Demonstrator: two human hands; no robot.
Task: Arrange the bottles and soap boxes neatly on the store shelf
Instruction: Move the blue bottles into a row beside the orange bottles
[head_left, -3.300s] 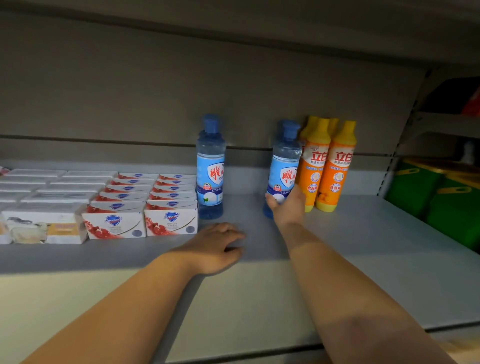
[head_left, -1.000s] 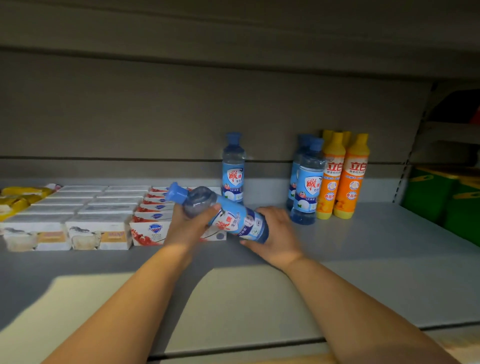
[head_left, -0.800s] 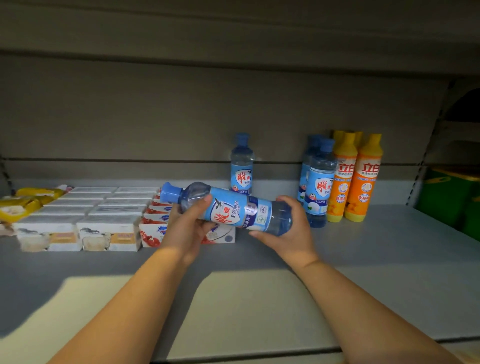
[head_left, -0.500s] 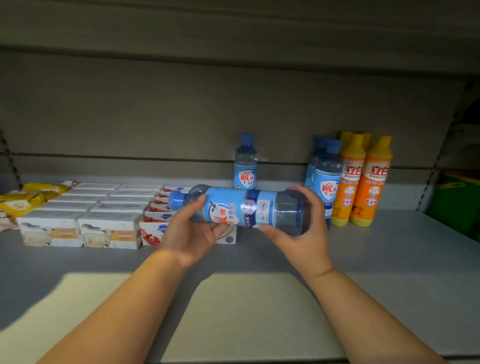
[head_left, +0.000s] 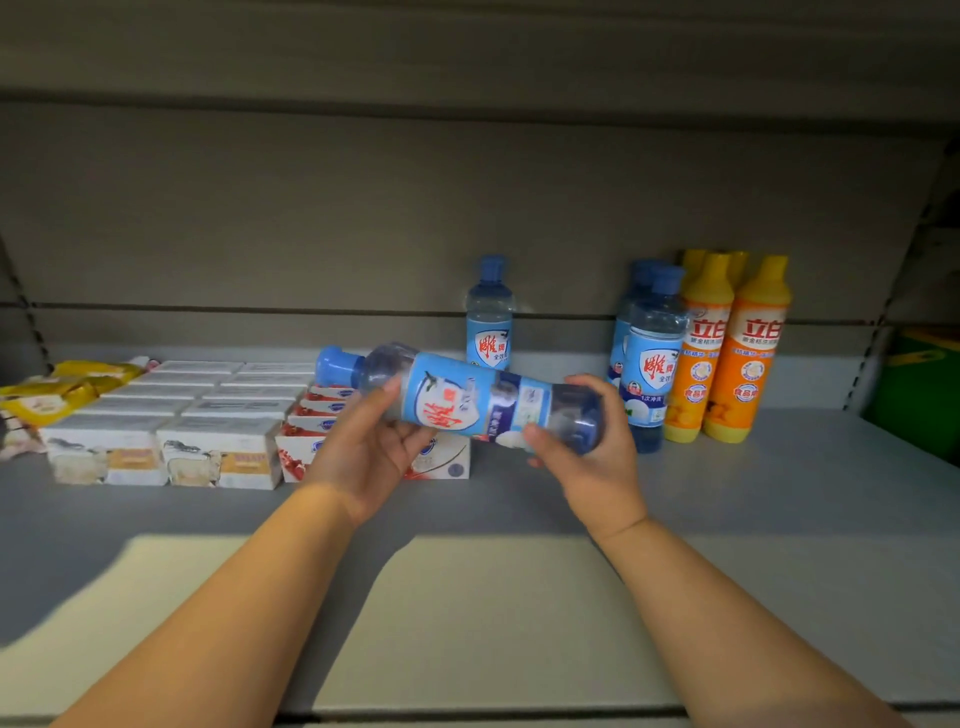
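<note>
A clear blue bottle (head_left: 467, 400) with a blue label lies sideways in the air above the grey shelf (head_left: 727, 519), cap pointing left. My left hand (head_left: 363, 447) grips its neck end and my right hand (head_left: 587, 452) grips its base. One more blue bottle (head_left: 489, 317) stands upright at the back wall. Two blue bottles (head_left: 652, 358) stand beside several orange bottles (head_left: 727, 348) at the right. Rows of white soap boxes (head_left: 171, 415) fill the left of the shelf, with red-printed soap boxes (head_left: 447, 462) partly hidden behind my left hand.
Yellow packets (head_left: 57, 389) lie at the far left beside the soap boxes. A green container (head_left: 919, 384) sits on the neighbouring shelf at the right. The upper shelf overhangs the whole bay. Bare shelf lies between the lone upright bottle and the right group.
Both hands have lifted the sideways blue bottle a little and carried it to the right. The view has shifted, so the shelf items sit further right in frame.
</note>
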